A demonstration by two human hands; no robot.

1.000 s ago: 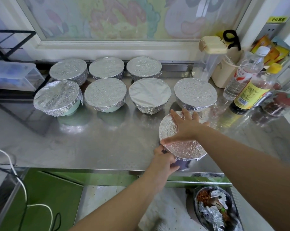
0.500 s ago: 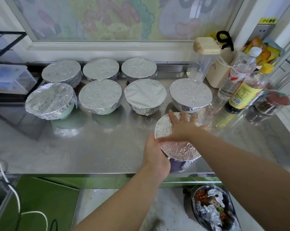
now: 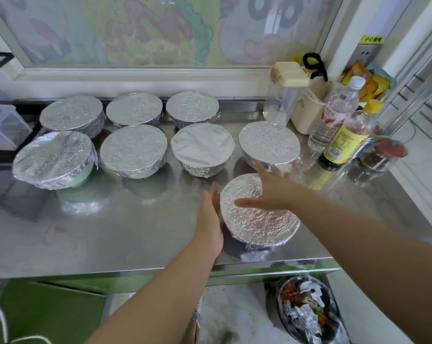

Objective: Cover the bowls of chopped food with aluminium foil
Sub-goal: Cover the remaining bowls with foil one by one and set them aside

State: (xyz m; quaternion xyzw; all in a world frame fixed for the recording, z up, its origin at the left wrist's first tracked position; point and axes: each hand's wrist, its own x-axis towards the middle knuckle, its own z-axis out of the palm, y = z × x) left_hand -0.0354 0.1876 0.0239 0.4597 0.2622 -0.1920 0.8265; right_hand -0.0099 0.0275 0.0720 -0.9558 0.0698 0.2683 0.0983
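Pressing my left hand flat against the foil-covered bowl from its left, I hover my right hand — fingers spread — above it.

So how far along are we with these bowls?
Done: seven bowls stand foil-covered, the back row of three and the middle row of four. In hand: the front bowl is foil-topped; the left hand presses its side, the right hand spreads open above it. Left: likely tightening that rim; no uncovered bowl shows on the counter.
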